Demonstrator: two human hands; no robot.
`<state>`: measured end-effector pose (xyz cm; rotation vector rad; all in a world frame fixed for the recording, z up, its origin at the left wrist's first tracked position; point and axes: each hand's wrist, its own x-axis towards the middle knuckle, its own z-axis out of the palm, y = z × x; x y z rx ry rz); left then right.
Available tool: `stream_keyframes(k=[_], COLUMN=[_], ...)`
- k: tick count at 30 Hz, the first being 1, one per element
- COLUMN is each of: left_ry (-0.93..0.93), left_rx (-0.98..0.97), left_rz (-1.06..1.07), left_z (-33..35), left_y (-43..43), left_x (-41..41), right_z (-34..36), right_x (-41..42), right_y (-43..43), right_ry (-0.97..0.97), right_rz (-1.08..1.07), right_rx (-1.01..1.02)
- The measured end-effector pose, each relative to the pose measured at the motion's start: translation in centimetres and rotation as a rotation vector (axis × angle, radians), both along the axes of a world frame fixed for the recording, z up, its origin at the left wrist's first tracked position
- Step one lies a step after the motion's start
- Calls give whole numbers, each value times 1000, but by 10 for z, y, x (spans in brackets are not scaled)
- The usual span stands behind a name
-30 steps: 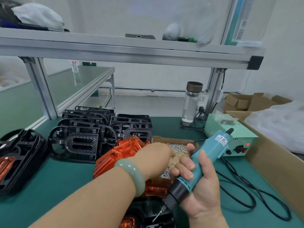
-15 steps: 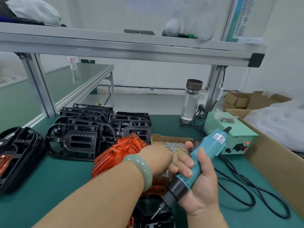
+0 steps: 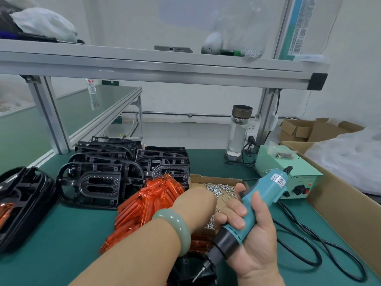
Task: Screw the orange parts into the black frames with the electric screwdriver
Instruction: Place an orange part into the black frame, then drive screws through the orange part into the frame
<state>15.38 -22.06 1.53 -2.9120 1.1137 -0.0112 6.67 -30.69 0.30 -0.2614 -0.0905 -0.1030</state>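
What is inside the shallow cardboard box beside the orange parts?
Loose silver screws lie in the cardboard box. The left hand reaches in and covers its near part, so whether it holds a screw cannot be seen.

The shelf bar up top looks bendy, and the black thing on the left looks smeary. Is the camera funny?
Head view: the wide-angle lens bows the shelf bar; toward the left edge the black frame goes soft and stretched; the electric screwdriver near the middle is sharp.
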Motion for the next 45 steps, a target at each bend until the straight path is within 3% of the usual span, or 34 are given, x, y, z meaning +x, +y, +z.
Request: stream_keyframes(k=[14, 19, 22, 30, 36, 40, 45], left_ry=[145, 436, 520, 510, 547, 687, 741], left_rx=[-712, -1047, -1174, -1514, -1654, -1750, -1694], left_rz=[255, 343, 412, 522, 486, 496, 492], left_z=[14, 26, 23, -17, -29, -28, -29], left_y=[20, 52, 79, 134, 138, 136, 133], left_x=[-4, -25, -40, -81, -109, -108, -108], right_z=[0, 0, -1, -2, -3, -4, -2], right_x=[0, 0, 1, 0, 1, 0, 1], right_y=[1, 5, 9, 23, 37, 42, 43], right_ry=[3, 37, 46, 44, 77, 110, 166], right_rz=[-26, -75, -99, -151, -241, -302, -383], right_rx=[-35, -71, -78, -77, -82, -73, -26])
